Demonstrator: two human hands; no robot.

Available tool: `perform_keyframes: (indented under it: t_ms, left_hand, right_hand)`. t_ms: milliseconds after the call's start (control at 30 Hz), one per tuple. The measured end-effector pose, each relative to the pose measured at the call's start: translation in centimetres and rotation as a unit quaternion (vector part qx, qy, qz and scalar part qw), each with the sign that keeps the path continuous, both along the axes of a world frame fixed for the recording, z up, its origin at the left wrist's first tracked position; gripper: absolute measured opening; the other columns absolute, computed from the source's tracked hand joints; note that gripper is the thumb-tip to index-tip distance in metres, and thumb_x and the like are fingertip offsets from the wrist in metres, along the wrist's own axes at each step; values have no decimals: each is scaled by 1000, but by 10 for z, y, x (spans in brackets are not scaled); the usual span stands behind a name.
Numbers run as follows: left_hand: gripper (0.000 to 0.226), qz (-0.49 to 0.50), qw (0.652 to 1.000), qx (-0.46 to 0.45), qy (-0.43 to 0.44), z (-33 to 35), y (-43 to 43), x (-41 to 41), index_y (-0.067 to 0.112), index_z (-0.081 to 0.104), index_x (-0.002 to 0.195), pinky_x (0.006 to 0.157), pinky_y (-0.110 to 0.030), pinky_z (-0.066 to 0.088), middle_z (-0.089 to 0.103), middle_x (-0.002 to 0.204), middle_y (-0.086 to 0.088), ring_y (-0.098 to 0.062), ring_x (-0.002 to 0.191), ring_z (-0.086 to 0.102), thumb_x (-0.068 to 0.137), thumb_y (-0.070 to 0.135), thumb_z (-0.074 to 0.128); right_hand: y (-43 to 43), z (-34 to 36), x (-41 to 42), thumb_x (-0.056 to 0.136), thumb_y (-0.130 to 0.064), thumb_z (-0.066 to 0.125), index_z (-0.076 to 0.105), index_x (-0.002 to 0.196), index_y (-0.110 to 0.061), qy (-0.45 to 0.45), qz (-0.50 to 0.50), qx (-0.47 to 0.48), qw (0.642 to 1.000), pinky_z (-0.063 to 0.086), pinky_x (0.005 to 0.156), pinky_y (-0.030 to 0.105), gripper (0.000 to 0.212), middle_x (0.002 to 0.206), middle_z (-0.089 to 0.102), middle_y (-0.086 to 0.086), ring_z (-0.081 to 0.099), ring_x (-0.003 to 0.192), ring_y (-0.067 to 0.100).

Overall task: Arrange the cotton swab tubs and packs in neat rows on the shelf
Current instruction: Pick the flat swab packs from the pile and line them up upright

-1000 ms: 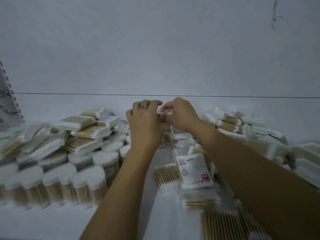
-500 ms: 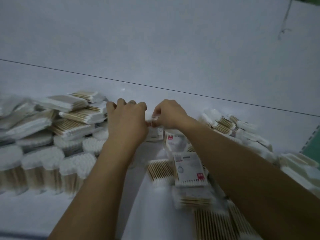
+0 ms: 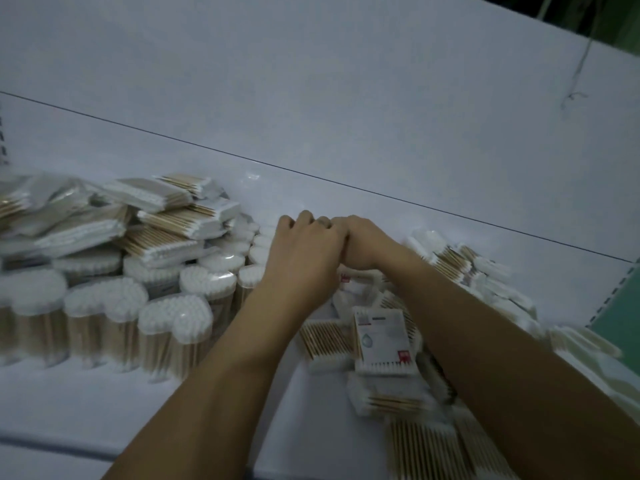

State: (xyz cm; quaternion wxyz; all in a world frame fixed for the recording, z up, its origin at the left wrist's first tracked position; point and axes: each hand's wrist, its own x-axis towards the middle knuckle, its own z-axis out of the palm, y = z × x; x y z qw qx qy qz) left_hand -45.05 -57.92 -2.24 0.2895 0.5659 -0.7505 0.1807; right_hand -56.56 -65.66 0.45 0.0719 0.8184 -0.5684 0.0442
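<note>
Leftmost, a perforated strip [image 3: 2,133] stands at the frame edge, against the white back panel [image 3: 311,81]; below it the white shelf [image 3: 86,417] runs across the whole view. On the left part of the shelf the tubs [image 3: 173,327] stand upright in close rows, touching one another, cotton tips up under clear lids; the front row is nearest the camera, with further rows behind it. Flat packs [image 3: 166,220] lie stacked on top of the rear tubs, tilted at mixed angles and overlapping; those at the far left are blurred.

Just right of the tubs, the left hand [image 3: 304,258] reaches to the rear middle of the shelf, back of the hand up, knuckles raised, fingers curled downward; the right hand [image 3: 367,240] lies against it, touching the left fingers, its own fingers also curled. Both palms face away from the camera; whether either hand grasps anything cannot be told.

Nearer the camera than the hands, a labelled pack [image 3: 381,337] lies face up, a white card with a red mark at its lower corner, resting on other packs; one pack of wooden-stemmed swabs lies just beside it on the left. Right of the right forearm, loose packs [image 3: 453,261] lie in an untidy heap running toward the near right corner; more lie under the forearm, partly hidden. At the right edge a green upright [image 3: 620,306] borders the shelf.
</note>
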Motion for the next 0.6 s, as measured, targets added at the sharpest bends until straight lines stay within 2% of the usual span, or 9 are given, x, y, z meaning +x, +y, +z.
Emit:
perform_keyframes:
  t_ms: [67, 200, 300, 400, 467, 533, 600]
  left_hand:
    - [44, -17, 1000, -12, 4, -4, -1, -6, 22, 43, 134, 91, -36, 30, 55, 129, -2, -25, 119, 44, 92, 24, 56]
    - [41, 12, 1000, 15, 8, -12, -6, -2, 23, 46, 133, 94, -37, 32, 55, 130, -3, -26, 121, 44, 93, 25, 54]
    - [40, 21, 999, 42, 13, -15, -9, 0, 26, 48, 133, 95, -38, 31, 55, 130, -1, -25, 122, 44, 94, 30, 55]
    - [41, 24, 998, 54, 9, -17, -11, -2, 25, 48, 133, 95, -38, 32, 56, 129, -1, -25, 121, 45, 94, 31, 57]
    - [44, 28, 998, 52, 11, -18, -12, -2, 25, 46, 136, 96, -38, 32, 56, 128, -1, -25, 121, 45, 94, 31, 57]
    - [48, 33, 998, 45, 15, -16, -15, -1, 25, 43, 138, 96, -39, 33, 56, 129, -1, -26, 121, 46, 93, 29, 58]
    - [52, 45, 998, 34, 25, -15, -17, 2, 25, 41, 139, 95, -39, 34, 56, 129, -1, -27, 120, 46, 91, 24, 61]
  right_hand:
    - [3, 8, -15, 88, -21, 58, 59, 109, -24, 15, -22, -16, 1000, 39, 81, 33, 22, 120, 59, 5, 53, 99, 22]
    - [14, -3, -31, 82, -29, 70, 61, 123, -23, 129, -53, 6, 990, 34, 96, 37, 42, 122, 56, 1, 51, 113, 23]
    - [11, -14, -36, 81, -27, 70, 64, 112, -23, 152, -50, -16, 987, 33, 95, 40, 32, 113, 59, 2, 52, 108, 24]
    - [15, -3, -45, 83, -32, 71, 62, 117, -23, 106, -57, -33, 992, 33, 96, 40, 36, 119, 58, 1, 51, 112, 24]
    - [22, 11, -49, 85, -31, 71, 61, 119, -22, 38, -51, -44, 997, 36, 89, 36, 37, 119, 57, 0, 52, 109, 22]
    - [28, 23, -50, 85, -26, 71, 65, 110, -21, -28, -34, -62, 997, 36, 77, 31, 26, 108, 59, -1, 52, 97, 20]
    - [32, 25, -44, 84, -22, 72, 67, 105, -22, -62, -22, -73, 995, 37, 73, 30, 22, 100, 60, -2, 51, 90, 18]
